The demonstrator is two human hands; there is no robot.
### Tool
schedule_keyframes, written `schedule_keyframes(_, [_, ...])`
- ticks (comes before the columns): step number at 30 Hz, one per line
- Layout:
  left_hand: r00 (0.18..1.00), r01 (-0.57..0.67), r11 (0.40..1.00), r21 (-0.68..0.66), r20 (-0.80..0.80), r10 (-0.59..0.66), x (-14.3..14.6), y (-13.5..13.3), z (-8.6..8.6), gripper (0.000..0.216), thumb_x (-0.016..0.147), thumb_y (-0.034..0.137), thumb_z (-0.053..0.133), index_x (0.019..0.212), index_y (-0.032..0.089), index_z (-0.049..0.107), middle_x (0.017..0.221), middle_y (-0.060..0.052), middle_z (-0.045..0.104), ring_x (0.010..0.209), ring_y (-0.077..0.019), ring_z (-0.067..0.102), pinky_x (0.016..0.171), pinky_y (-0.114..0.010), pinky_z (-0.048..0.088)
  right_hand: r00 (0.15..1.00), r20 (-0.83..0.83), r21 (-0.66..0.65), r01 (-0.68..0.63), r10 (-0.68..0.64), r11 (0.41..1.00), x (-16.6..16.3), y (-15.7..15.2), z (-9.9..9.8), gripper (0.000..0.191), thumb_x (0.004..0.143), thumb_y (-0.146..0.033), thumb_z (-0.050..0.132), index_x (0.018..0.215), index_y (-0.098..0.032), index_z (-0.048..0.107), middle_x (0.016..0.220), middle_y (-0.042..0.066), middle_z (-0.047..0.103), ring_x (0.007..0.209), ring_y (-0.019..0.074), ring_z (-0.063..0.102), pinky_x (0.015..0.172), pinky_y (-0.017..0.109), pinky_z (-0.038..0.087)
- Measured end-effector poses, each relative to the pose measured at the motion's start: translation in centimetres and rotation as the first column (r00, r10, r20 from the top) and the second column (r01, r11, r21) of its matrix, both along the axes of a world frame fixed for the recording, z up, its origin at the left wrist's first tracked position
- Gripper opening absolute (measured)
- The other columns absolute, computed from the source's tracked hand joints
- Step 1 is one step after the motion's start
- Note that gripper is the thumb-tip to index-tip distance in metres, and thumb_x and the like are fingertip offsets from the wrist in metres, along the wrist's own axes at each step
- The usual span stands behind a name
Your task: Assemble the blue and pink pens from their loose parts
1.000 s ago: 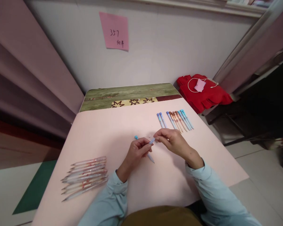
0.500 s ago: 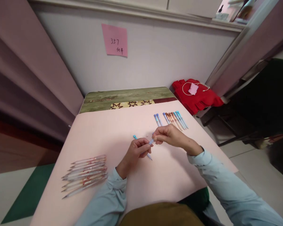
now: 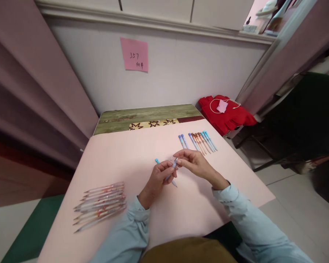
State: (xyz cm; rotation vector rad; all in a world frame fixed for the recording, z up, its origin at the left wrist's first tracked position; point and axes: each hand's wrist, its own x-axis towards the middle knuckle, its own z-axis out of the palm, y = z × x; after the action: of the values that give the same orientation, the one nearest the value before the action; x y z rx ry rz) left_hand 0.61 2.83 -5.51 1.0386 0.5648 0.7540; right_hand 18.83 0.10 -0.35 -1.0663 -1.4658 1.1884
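My left hand [image 3: 160, 176] is closed round a pale blue pen [image 3: 172, 171], its tip pointing toward me at the lower right. My right hand [image 3: 192, 163] pinches the pen's upper end with thumb and forefinger. A small blue cap [image 3: 157, 160] lies on the pink table cover [image 3: 120, 160] just left of my hands. A row of several blue and orange pens [image 3: 197, 140] lies beyond my right hand. A pile of several clear-wrapped pens [image 3: 101, 205] lies at the near left of the table.
A green patterned table end [image 3: 142, 116] shows past the pink cover, against the wall. A pink note [image 3: 134, 54] hangs on the wall. A red cloth bundle [image 3: 226, 113] with a cord sits to the right. Dark furniture stands at far right.
The camera tilted up a little. Both hands stayed on the pen and drew slightly closer together; the pen's upper end is now deeper in the right fingers.
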Motion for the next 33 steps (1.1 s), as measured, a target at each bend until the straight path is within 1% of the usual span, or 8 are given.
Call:
schedule_keyframes(4, [0.999, -0.037, 0.999, -0.023, 0.019, 0.037, -0.2, 0.3, 0.1, 0.023, 0.081, 0.037, 0.068, 0.084, 0.014, 0.065, 0.067, 0.000, 0.061, 0.042, -0.0040, 0.035, 0.043, -0.022, 0.018, 0.981, -0.068, -0.059, 0.179, -0.183, 0.982, 0.9, 0.3, -1.3, 0.040, 0.085, -0.047, 0.068, 0.114, -0.019, 0.064, 0.089, 0.006, 0.071, 0.079, 0.0181, 0.069, 0.072, 0.032, 0.055])
schedule_keyframes(6, [0.994, -0.104, 0.994, -0.036, 0.027, 0.105, -0.4, 0.6, 0.1, 0.022, 0.081, 0.036, 0.068, 0.085, 0.014, 0.066, 0.067, -0.001, 0.061, 0.043, -0.0042, 0.038, 0.043, -0.021, 0.018, 0.932, 0.063, -0.066, 0.360, -0.357, 0.930, 1.5, 0.7, -2.3, 0.031, 0.087, -0.046, 0.063, 0.099, -0.018, 0.067, 0.077, 0.004, 0.070, 0.069, 0.0175, 0.068, 0.066, 0.030, 0.053])
schedule_keyframes(8, [0.983, -0.176, 0.983, -0.042, 0.033, 0.178, -0.7, 1.0, 0.2, 0.021, 0.081, 0.035, 0.068, 0.085, 0.014, 0.066, 0.068, -0.001, 0.062, 0.044, -0.0046, 0.040, 0.043, -0.021, 0.019, 0.836, 0.334, 0.006, 0.460, -0.435, 0.888, 1.9, 1.0, -3.4, 0.018, 0.084, -0.036, 0.064, 0.080, -0.019, 0.068, 0.064, 0.001, 0.066, 0.059, 0.0161, 0.063, 0.060, 0.028, 0.048])
schedule_keyframes(11, [0.968, -0.246, 0.968, -0.044, 0.034, 0.248, -1.0, 1.5, 0.2, 0.020, 0.081, 0.034, 0.068, 0.084, 0.014, 0.066, 0.068, -0.001, 0.062, 0.045, -0.0048, 0.043, 0.043, -0.020, 0.021, 0.664, 0.648, 0.104, 0.409, -0.374, 0.907, 1.4, 1.2, -4.6, 0.012, 0.079, -0.021, 0.063, 0.068, -0.020, 0.068, 0.062, 0.001, 0.067, 0.058, 0.0161, 0.059, 0.060, 0.027, 0.041])
schedule_keyframes(14, [0.959, -0.281, 0.959, -0.032, 0.025, 0.281, -1.1, 1.8, 0.0, 0.021, 0.080, 0.035, 0.069, 0.084, 0.014, 0.066, 0.067, -0.002, 0.064, 0.043, -0.0052, 0.043, 0.042, -0.021, 0.022, 0.592, 0.729, 0.111, 0.393, -0.344, 0.913, 0.4, 1.3, -4.9, 0.010, 0.079, -0.018, 0.061, 0.075, -0.020, 0.071, 0.069, 0.003, 0.070, 0.063, 0.0175, 0.061, 0.062, 0.027, 0.040])
schedule_keyframes(23, [0.956, -0.293, 0.956, -0.021, 0.022, 0.294, -0.9, 2.0, -0.2, 0.027, 0.084, 0.038, 0.066, 0.099, 0.016, 0.064, 0.069, -0.003, 0.068, 0.042, -0.0067, 0.042, 0.040, -0.021, 0.023, 0.503, 0.798, 0.153, 0.363, -0.332, 0.919, -1.1, 1.3, -5.4, 0.008, 0.079, -0.019, 0.063, 0.081, -0.019, 0.071, 0.080, 0.006, 0.072, 0.072, 0.0186, 0.063, 0.066, 0.027, 0.040])
schedule_keyframes(27, [0.951, -0.308, 0.951, -0.037, 0.015, 0.309, -0.9, 2.1, -0.3, 0.029, 0.081, 0.035, 0.067, 0.101, 0.015, 0.064, 0.068, -0.002, 0.067, 0.042, -0.0065, 0.043, 0.040, -0.021, 0.024, 0.545, 0.764, 0.139, 0.386, -0.346, 0.912, 0.0, 1.1, -5.7, 0.009, 0.080, -0.021, 0.063, 0.083, -0.020, 0.072, 0.076, 0.004, 0.072, 0.069, 0.0176, 0.062, 0.065, 0.026, 0.040])
schedule_keyframes(33, [0.958, -0.284, 0.956, -0.079, 0.012, 0.286, -0.6, 1.9, -0.1, 0.024, 0.080, 0.033, 0.068, 0.095, 0.014, 0.066, 0.068, -0.002, 0.065, 0.042, -0.0058, 0.044, 0.039, -0.020, 0.022, 0.474, 0.767, 0.252, 0.397, -0.432, 0.883, 2.1, 2.6, -6.1, 0.018, 0.085, -0.015, 0.057, 0.089, -0.019, 0.074, 0.088, 0.007, 0.073, 0.080, 0.0190, 0.065, 0.072, 0.027, 0.042])
